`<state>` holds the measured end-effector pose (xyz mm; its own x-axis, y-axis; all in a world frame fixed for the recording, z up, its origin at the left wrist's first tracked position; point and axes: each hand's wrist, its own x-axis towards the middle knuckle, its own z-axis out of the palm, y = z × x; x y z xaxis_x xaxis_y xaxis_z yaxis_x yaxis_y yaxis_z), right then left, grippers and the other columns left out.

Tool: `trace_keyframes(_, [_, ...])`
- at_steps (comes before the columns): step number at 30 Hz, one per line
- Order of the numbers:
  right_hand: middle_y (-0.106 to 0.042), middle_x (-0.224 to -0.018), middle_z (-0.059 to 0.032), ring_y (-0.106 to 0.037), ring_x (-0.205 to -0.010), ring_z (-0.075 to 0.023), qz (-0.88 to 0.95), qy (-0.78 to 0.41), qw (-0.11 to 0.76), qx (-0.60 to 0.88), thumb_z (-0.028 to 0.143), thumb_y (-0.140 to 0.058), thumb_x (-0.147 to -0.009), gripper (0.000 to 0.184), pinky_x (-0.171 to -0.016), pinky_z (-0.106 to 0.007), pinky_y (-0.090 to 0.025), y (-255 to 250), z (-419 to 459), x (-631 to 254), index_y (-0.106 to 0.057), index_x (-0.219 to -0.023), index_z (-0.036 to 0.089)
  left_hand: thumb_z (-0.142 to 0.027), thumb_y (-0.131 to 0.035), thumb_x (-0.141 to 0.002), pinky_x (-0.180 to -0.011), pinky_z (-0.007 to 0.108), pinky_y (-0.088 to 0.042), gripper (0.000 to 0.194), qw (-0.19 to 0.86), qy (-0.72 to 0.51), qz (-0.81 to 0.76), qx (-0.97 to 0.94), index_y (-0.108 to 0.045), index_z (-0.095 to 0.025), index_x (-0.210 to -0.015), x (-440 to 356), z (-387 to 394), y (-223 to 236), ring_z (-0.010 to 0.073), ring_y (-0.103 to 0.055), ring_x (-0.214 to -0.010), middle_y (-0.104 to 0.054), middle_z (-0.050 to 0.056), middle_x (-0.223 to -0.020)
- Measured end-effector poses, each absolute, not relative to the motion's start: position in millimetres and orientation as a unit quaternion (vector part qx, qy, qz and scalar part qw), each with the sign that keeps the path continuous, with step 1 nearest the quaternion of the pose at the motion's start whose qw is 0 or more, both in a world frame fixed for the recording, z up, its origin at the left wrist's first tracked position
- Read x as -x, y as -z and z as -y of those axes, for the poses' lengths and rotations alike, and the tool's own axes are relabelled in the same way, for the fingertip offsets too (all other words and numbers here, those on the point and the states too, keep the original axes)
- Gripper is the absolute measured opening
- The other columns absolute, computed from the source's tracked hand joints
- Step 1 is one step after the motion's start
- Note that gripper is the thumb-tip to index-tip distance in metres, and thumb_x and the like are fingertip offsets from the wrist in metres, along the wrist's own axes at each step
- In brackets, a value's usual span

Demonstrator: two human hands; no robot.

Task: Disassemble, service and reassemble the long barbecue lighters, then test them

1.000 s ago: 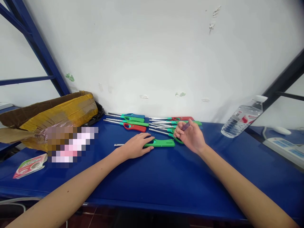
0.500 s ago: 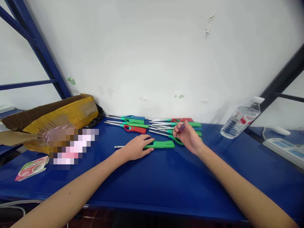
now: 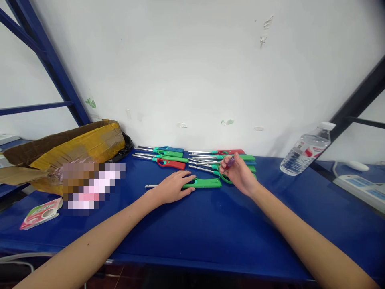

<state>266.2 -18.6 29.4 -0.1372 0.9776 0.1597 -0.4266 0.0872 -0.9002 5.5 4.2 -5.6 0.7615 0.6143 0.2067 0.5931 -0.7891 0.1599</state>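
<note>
My left hand (image 3: 173, 186) lies over a green long-necked lighter (image 3: 207, 183), thumb on its near side and fingers on its far side. The lighter's metal tube (image 3: 150, 186) sticks out left of the hand, and its green handle points right. My right hand (image 3: 240, 174) is raised just beyond the handle's end, palm turned up, with curled fingers around a small see-through purple-red thing (image 3: 230, 162). It looks like a tool handle; its lower end is hidden. Behind my hands lie more lighters, among them a red one (image 3: 174, 164) and a blue one (image 3: 173, 148).
An open cardboard box (image 3: 81, 144) with yellow tape stands at the left, beside a blurred patch. A torn pink-green label (image 3: 40, 214) lies in front of it. At the right are a tilted-looking water bottle (image 3: 303, 154) and a power strip (image 3: 357, 186). A white wall (image 3: 192, 72) backs the blue table (image 3: 210, 228).
My right hand has shifted slightly left and turned a little, showing more of the purple-red thing. My left hand and the green lighter stay in place. The view tilted slightly.
</note>
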Motion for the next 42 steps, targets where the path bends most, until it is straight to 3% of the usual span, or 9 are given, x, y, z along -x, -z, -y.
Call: trace_keyframes(42, [-0.051,-0.07,0.0008,-0.052,-0.064,-0.0137,0.454,-0.606,0.575,0.309,0.067,-0.068,-0.072,0.048,-0.063,-0.026,-0.045,-26.3,16.6,-268.4,-0.059,-0.07,0.021,-0.045,-0.043,-0.099,-0.108,0.042,-0.039,0.049,0.029,-0.122,-0.321,-0.939,-0.048,-0.02,-0.141,-5.8,-4.2,6.7,0.0289,-0.047,-0.13,-0.05,0.013,-0.141])
